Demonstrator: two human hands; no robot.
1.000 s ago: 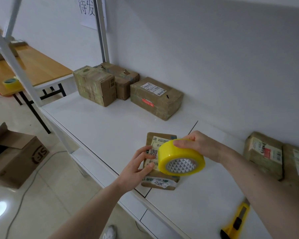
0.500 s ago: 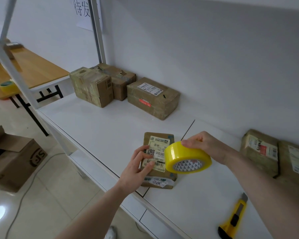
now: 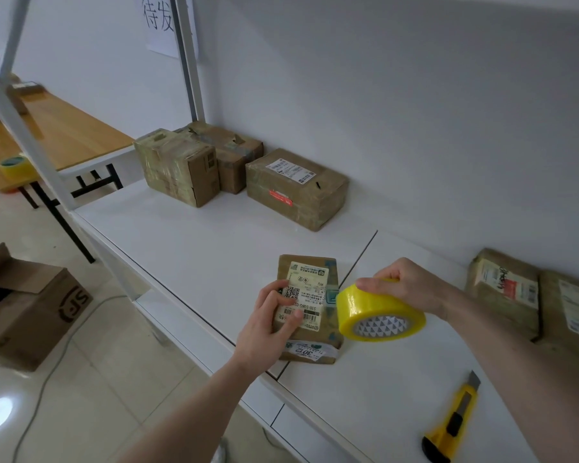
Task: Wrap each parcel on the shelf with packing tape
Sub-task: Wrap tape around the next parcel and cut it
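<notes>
Two hands: both on the job
Left hand (image 3: 270, 324): fingers pressed flat on small parcel (image 3: 310, 307)
Right hand (image 3: 403, 285): grips yellow tape roll (image 3: 378, 312) beside parcel
Parcel: near shelf (image 3: 198, 248) front edge

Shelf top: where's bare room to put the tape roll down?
Bare white shelf lies between the three back-left brown parcels and the small labelled parcel; also between that parcel and the yellow utility knife. Crowded at right, by two parcels.
</notes>
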